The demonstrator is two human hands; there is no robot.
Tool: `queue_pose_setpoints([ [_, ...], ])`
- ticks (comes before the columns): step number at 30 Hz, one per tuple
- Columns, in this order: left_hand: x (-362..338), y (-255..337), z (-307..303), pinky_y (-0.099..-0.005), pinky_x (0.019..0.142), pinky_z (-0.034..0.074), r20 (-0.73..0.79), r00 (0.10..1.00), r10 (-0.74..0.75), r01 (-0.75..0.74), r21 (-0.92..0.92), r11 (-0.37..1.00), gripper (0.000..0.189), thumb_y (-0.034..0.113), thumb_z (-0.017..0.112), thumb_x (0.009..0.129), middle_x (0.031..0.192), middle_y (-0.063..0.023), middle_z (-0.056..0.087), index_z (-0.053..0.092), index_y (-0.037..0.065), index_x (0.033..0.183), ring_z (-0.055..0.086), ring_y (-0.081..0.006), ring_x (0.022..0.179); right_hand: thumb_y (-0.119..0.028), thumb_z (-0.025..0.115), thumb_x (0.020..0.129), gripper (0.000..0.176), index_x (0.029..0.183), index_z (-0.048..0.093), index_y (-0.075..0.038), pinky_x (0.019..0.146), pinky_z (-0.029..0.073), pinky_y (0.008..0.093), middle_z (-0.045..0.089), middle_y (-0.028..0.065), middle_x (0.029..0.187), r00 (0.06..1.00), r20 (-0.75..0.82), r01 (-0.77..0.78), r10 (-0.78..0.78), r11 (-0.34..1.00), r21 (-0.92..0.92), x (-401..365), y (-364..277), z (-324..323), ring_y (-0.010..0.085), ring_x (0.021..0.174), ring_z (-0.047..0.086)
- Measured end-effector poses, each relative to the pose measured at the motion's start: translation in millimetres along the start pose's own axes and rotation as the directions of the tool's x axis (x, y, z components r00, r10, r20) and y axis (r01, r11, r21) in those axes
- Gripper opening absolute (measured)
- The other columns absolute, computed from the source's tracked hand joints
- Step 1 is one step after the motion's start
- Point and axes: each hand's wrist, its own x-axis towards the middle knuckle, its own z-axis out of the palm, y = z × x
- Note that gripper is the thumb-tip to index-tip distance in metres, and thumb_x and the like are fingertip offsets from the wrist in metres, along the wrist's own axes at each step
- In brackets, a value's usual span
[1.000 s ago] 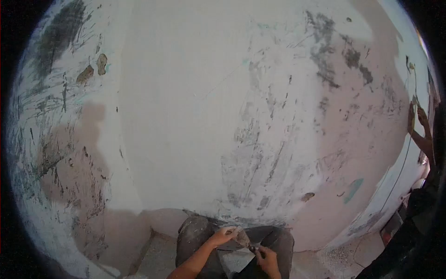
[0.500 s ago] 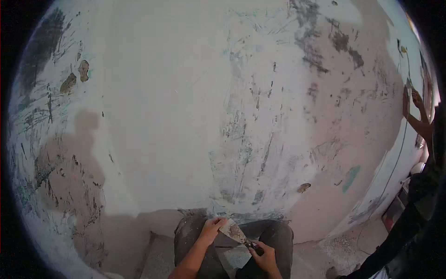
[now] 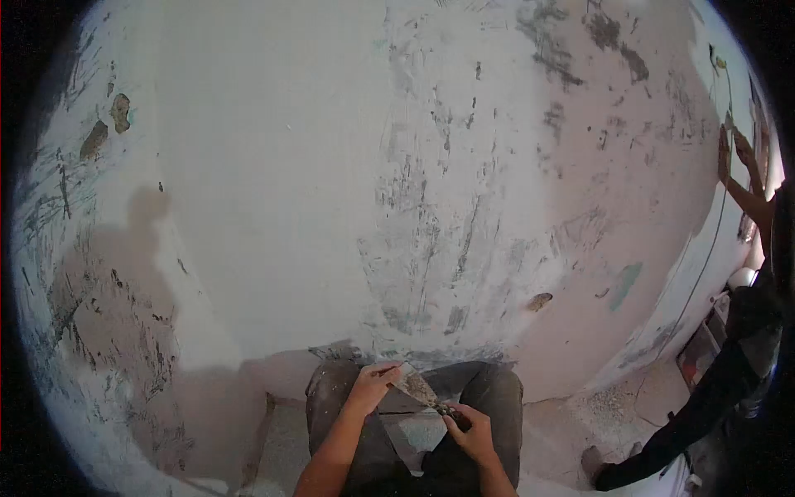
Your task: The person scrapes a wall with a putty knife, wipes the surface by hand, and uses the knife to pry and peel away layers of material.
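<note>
A putty knife with a stained, broad blade lies across both hands, low in the head view above my knees. My right hand is closed round its dark handle. At the upper left, the fingers of my left hand pinch the wide end of the blade. Behind the hands are my dark trousers, spotted with pale specks. In front rises a scraped wall with white and pinkish areas and dark scuff marks.
To the right, a co-worker's hands are raised at the wall by a hanging cord. That person's dark-clad leg stretches over the floor. Pale debris lies along the wall's foot. A box-like object stands behind the leg.
The wall appears shifted slightly up and left as the view moves. My hands keep their hold on the putty knife, a little higher in view.
</note>
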Motion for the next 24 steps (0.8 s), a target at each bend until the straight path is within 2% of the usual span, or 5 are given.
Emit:
queue_pose_setpoints([
  [9,-3,7,7,-0.0282,0.073,0.049,-0.012,1.000,0.011,-0.011,0.008,1.000,0.035,0.019,0.073,0.092,0.094,-0.0017,0.066,0.068,-0.002,0.119,0.059,-0.0107,0.085,-0.016,0.075,0.086,0.030,0.114,0.071,-0.004,0.082,0.056,0.0363,0.073,0.0172,0.104,0.999,0.028,0.044,-0.045,0.999,0.022,-1,3,0,0.0275,0.095,0.072],
  [12,-3,7,7,-0.0269,0.067,0.045,-0.061,0.998,0.017,-0.016,0.024,1.000,0.030,0.020,0.073,0.093,0.090,0.0008,0.063,0.069,-0.002,0.113,0.055,-0.0086,0.079,-0.012,0.074,0.086,0.026,0.110,0.071,-0.003,0.072,0.055,0.0328,0.073,0.0143,0.093,0.999,-0.002,0.046,-0.045,0.996,0.077,0,7,3,0.0220,0.081,0.073],
  [14,0,6,-3,-0.0324,0.072,0.050,0.070,0.998,0.001,0.000,-0.010,1.000,0.023,0.017,0.074,0.091,0.096,-0.0017,0.063,0.069,0.000,0.106,0.061,-0.0147,0.086,-0.011,0.074,0.086,0.024,0.109,0.071,-0.002,0.067,0.054,0.0309,0.072,0.0131,0.086,0.988,-0.043,0.155,-0.152,0.985,0.074,2,0,6,0.0197,0.076,0.072],
  [16,-1,6,1,-0.0310,0.069,0.049,0.001,1.000,0.003,-0.003,0.008,1.000,0.022,0.019,0.073,0.092,0.089,0.0006,0.061,0.068,0.001,0.105,0.058,-0.0127,0.083,-0.009,0.073,0.086,0.022,0.107,0.072,-0.002,0.068,0.054,0.0315,0.072,0.0138,0.086,0.999,-0.015,0.039,-0.038,0.996,0.084,1,-7,0,0.0202,0.076,0.072],
  [24,-10,19,9,-0.0243,0.062,0.035,0.045,0.998,0.047,-0.055,0.179,0.982,0.024,0.030,0.074,0.091,0.084,0.0074,0.054,0.070,0.007,0.097,0.044,-0.0048,0.075,-0.014,0.072,0.085,0.024,0.106,0.071,0.000,0.074,0.054,0.0354,0.073,0.0156,0.090,0.999,0.025,0.047,-0.048,0.998,0.044,4,2,2,0.0250,0.079,0.071],
])
